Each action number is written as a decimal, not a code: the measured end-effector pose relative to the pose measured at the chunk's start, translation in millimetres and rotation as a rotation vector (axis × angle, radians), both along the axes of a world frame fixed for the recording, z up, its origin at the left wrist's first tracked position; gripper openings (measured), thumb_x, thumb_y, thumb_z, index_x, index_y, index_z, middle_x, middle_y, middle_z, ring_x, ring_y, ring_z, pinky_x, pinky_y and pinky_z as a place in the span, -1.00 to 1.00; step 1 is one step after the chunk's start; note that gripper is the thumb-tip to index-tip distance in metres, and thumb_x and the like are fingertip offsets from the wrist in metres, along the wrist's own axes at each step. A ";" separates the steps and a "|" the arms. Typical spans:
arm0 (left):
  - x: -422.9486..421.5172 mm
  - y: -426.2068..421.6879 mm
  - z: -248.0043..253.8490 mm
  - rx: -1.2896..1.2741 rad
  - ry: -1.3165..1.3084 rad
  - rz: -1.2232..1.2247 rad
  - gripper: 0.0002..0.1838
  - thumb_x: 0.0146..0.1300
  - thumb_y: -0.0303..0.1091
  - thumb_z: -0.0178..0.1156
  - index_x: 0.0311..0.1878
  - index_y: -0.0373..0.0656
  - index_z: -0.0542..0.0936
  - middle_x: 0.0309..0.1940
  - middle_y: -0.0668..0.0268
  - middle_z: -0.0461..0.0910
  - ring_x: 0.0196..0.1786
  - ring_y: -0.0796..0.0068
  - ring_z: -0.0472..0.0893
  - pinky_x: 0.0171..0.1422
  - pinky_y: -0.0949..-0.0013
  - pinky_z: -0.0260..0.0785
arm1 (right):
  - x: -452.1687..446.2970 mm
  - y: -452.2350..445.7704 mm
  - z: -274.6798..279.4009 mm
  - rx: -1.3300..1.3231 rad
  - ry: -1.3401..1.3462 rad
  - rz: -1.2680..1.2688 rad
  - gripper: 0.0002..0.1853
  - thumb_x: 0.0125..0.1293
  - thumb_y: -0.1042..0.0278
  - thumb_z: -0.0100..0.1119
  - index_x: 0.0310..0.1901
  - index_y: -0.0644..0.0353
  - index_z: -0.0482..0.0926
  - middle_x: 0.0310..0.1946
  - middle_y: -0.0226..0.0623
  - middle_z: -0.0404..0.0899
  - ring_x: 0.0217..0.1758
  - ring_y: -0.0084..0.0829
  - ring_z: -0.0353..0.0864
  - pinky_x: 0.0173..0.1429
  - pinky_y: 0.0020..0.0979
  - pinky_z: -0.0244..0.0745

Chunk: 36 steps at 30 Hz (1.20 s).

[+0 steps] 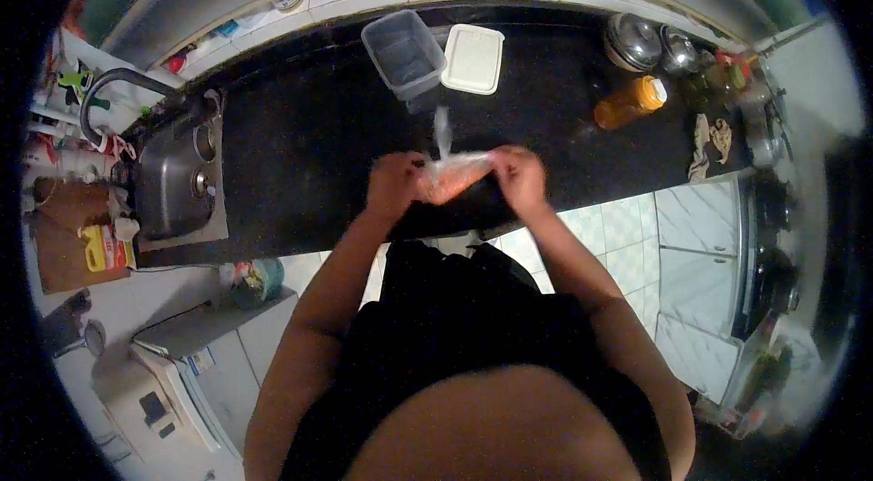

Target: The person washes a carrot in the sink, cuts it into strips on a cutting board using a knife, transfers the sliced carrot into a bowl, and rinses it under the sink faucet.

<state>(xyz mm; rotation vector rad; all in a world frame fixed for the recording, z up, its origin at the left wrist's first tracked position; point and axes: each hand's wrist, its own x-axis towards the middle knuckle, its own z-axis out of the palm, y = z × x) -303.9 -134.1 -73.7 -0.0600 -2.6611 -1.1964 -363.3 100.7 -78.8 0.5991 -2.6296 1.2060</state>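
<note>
Item: orange-filled plastic bag (455, 180) | Place: above worktop (300, 135), in front of clear container (403, 52) | Grip: opposite ends pinched tight by left hand (393, 187) and right hand (524, 182) | Step, judged: edge being worked | Next, judged: steady two-handed tension called for

I saw a black counter (318, 135), and at the centre of the frame a clear bag (455, 177), orange inside. At upper centre the lid (474, 59) looked cream, the tub (405, 52) grey. The upper-right jar (621, 109) was amber, its cap (655, 93) orange; the right-hand cupboards (696, 279) were white, grey-veined.
</note>
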 end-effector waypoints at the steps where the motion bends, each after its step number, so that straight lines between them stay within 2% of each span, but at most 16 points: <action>1: 0.7 -10.1 -0.4 -0.057 0.011 0.037 -0.83 -0.09 -0.46 0.19 -0.34 -0.19 0.55 -0.44 0.20 0.53 -0.32 0.15 0.51 -0.22 0.25 0.33 | -6.2 13.4 -10.1 -0.031 -0.056 -0.081 -0.91 0.07 0.42 0.14 -0.39 0.15 0.61 -0.39 -0.20 0.59 -0.29 -0.21 0.56 -0.16 -0.32 0.44; 4: -2.0 -38.0 -0.2 -0.171 0.075 0.103 -0.81 -0.09 -0.45 0.22 -0.33 -0.17 0.55 -0.42 0.21 0.53 -0.31 0.16 0.51 -0.20 0.22 0.33 | -27.2 40.4 -22.5 -0.151 -0.157 -0.203 -0.89 0.13 0.45 0.09 -0.39 0.25 0.60 -0.42 -0.10 0.58 -0.35 -0.21 0.57 -0.20 -0.37 0.45; 7: -3.7 -36.1 13.2 -0.189 0.192 0.054 -0.75 -0.08 -0.46 0.21 -0.25 -0.14 0.52 -0.37 0.22 0.51 -0.26 0.18 0.50 -0.14 0.20 0.32 | -29.1 32.8 -9.7 -0.008 0.048 -0.088 -0.75 0.09 0.26 0.18 -0.24 0.23 0.57 -0.40 -0.10 0.57 -0.36 -0.20 0.57 -0.22 -0.33 0.45; 9: -12.3 -4.7 23.6 -0.251 0.297 0.031 -0.70 -0.07 -0.47 0.20 -0.19 -0.13 0.49 -0.31 0.22 0.50 -0.20 0.19 0.49 -0.08 0.19 0.32 | -27.1 16.7 6.3 0.019 -0.084 -0.172 -0.67 0.07 0.15 0.19 -0.21 0.21 0.56 -0.42 -0.10 0.57 -0.37 -0.17 0.58 -0.23 -0.31 0.46; 13: -41.6 37.6 22.5 -0.154 0.187 -0.035 -0.65 -0.03 -0.46 0.17 -0.09 -0.13 0.45 -0.15 0.17 0.46 -0.02 0.16 0.42 0.07 0.19 0.26 | -38.0 1.9 7.8 0.141 -0.321 -0.350 -0.58 0.05 0.02 0.18 -0.19 0.20 0.56 -0.47 -0.10 0.57 -0.37 -0.15 0.58 -0.25 -0.29 0.47; 15: -63.7 48.5 30.3 -0.144 0.019 -0.097 -0.63 0.00 -0.47 0.15 -0.05 -0.16 0.43 -0.07 0.11 0.44 0.05 0.13 0.39 0.14 0.16 0.21 | -42.7 4.9 -1.0 0.166 -0.321 -0.325 -0.64 0.05 0.10 0.17 -0.22 0.20 0.56 -0.50 -0.09 0.57 -0.38 -0.14 0.58 -0.26 -0.27 0.46; 17: -89.4 51.8 22.3 -0.189 0.105 -0.175 -0.63 0.00 -0.46 0.13 -0.05 -0.17 0.43 -0.06 0.11 0.44 0.05 0.12 0.39 0.14 0.13 0.21 | -49.7 14.6 -20.9 0.151 -0.377 -0.255 -0.71 0.06 0.20 0.16 -0.25 0.21 0.56 -0.49 -0.09 0.57 -0.37 -0.14 0.58 -0.26 -0.27 0.46; 21: -112.9 60.9 3.2 -0.426 0.458 -0.190 -0.68 -0.01 -0.42 0.04 -0.11 -0.17 0.46 -0.12 0.19 0.47 -0.04 0.20 0.45 0.07 0.16 0.25 | -47.6 13.9 -19.2 -0.069 -0.191 -0.285 -0.83 0.10 0.39 0.09 -0.26 0.21 0.55 -0.45 -0.12 0.56 -0.38 -0.16 0.57 -0.26 -0.30 0.45; 24: -99.6 54.5 -1.6 -0.555 0.241 -0.241 -0.75 -0.04 -0.37 0.08 -0.22 -0.17 0.50 -0.21 0.21 0.51 -0.12 0.23 0.49 -0.03 0.13 0.29 | -42.0 17.8 3.7 -0.218 -0.072 -0.272 -0.83 0.12 0.44 0.06 -0.24 0.22 0.53 -0.42 -0.13 0.55 -0.36 -0.18 0.56 -0.23 -0.32 0.44; 26: -74.0 54.2 9.8 -0.604 -0.090 -0.211 -0.77 -0.08 -0.33 0.12 -0.30 -0.16 0.51 -0.28 0.22 0.52 -0.16 0.22 0.50 -0.09 0.13 0.31 | -38.8 23.5 16.1 -0.221 0.071 -0.244 -0.81 0.13 0.43 0.06 -0.21 0.22 0.53 -0.41 -0.12 0.54 -0.34 -0.20 0.55 -0.20 -0.32 0.43; 27: -63.7 53.7 13.5 -0.625 -0.260 -0.193 -0.78 -0.10 -0.31 0.14 -0.33 -0.16 0.52 -0.31 0.23 0.53 -0.18 0.22 0.50 -0.12 0.13 0.32 | -36.7 25.0 18.6 -0.206 0.052 -0.204 -0.81 0.12 0.41 0.07 -0.22 0.23 0.53 -0.39 -0.11 0.53 -0.33 -0.19 0.54 -0.19 -0.32 0.43; 29: -50.6 52.4 12.4 -0.453 -0.251 -0.142 -0.70 -0.11 -0.32 0.19 -0.23 -0.14 0.50 -0.26 0.18 0.49 -0.16 0.16 0.47 -0.11 0.12 0.30 | -27.0 27.6 19.3 -0.169 -0.003 -0.115 -0.79 0.10 0.38 0.10 -0.22 0.23 0.54 -0.37 -0.10 0.53 -0.32 -0.17 0.52 -0.17 -0.33 0.43; 30: -45.0 52.2 11.8 -0.365 -0.244 -0.111 -0.65 -0.11 -0.33 0.21 -0.18 -0.13 0.48 -0.24 0.16 0.48 -0.15 0.13 0.45 -0.11 0.12 0.29 | -24.6 25.9 16.9 -0.017 -0.147 -0.074 -0.78 0.06 0.32 0.15 -0.23 0.15 0.57 -0.34 -0.12 0.53 -0.26 -0.19 0.51 -0.08 -0.26 0.38; 33: -43.2 69.3 10.4 -0.277 -0.068 -0.210 -0.70 -0.14 -0.34 0.20 -0.24 -0.11 0.51 -0.24 0.16 0.47 -0.16 0.12 0.45 -0.12 0.15 0.30 | -11.3 16.9 20.2 0.192 0.094 0.037 -0.77 0.01 0.27 0.18 -0.24 0.06 0.59 -0.32 -0.17 0.54 -0.19 -0.22 0.49 0.03 -0.19 0.29; 34: -42.2 74.5 5.7 -0.216 0.079 -0.277 -0.74 -0.14 -0.36 0.17 -0.29 -0.13 0.50 -0.25 0.15 0.47 -0.18 0.11 0.45 -0.10 0.11 0.28 | -9.2 12.6 25.4 0.175 0.127 0.037 -0.82 -0.05 0.35 0.19 -0.34 0.10 0.58 -0.36 -0.20 0.54 -0.19 -0.22 0.49 0.03 -0.19 0.29; 36: -41.3 77.1 -1.8 -0.267 0.253 -0.327 -0.72 -0.15 -0.38 0.17 -0.27 -0.14 0.48 -0.27 0.15 0.47 -0.20 0.09 0.44 -0.08 0.07 0.26 | -13.7 15.4 10.5 0.221 0.135 0.043 -0.85 -0.05 0.35 0.19 -0.37 0.11 0.57 -0.41 -0.22 0.54 -0.22 -0.22 0.50 0.05 -0.18 0.27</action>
